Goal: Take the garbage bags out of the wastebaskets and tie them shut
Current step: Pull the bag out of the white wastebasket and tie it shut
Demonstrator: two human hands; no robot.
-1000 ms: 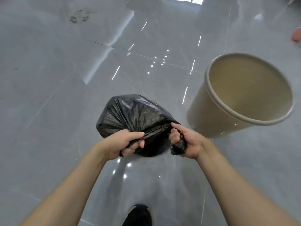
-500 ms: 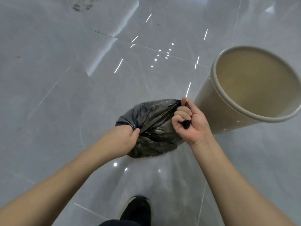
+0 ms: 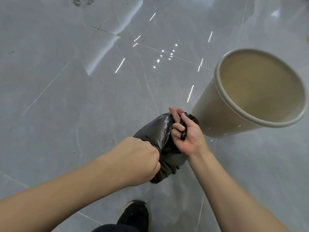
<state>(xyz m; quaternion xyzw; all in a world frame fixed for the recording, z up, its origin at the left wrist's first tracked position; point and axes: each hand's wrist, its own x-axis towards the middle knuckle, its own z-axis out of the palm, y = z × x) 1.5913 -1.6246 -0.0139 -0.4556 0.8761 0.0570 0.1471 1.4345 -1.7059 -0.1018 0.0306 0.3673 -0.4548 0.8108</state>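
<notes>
Fingers: right hand (image 3: 187,133) has two curled round a twisted black strip, the others pretty much straight
Left hand (image 3: 140,158): balled tight on the bag's near edge
Garbage bag (image 3: 158,131): black, held between both hands over the grey floor (image 3: 66,97)
Wastebasket (image 3: 217,118): beige, just right of the bag
Shoe (image 3: 135,213): black, bottom edge

Garbage bag (image 3: 160,131) — glossy black, crinkled, pale highlights on folds. Wastebasket (image 3: 217,118) plain cream-beige outside, slightly darker tan inside, rim lighter off-white, no pattern. Floor (image 3: 66,97) grey polished tile, faint marbled veining, thin pale grout lines, white streaks and dots of reflected light — few dark smudges near top edge. Shoe (image 3: 135,213) black with off-white sole edge. Trouser fabric at bottom edge dark navy-black.
</notes>
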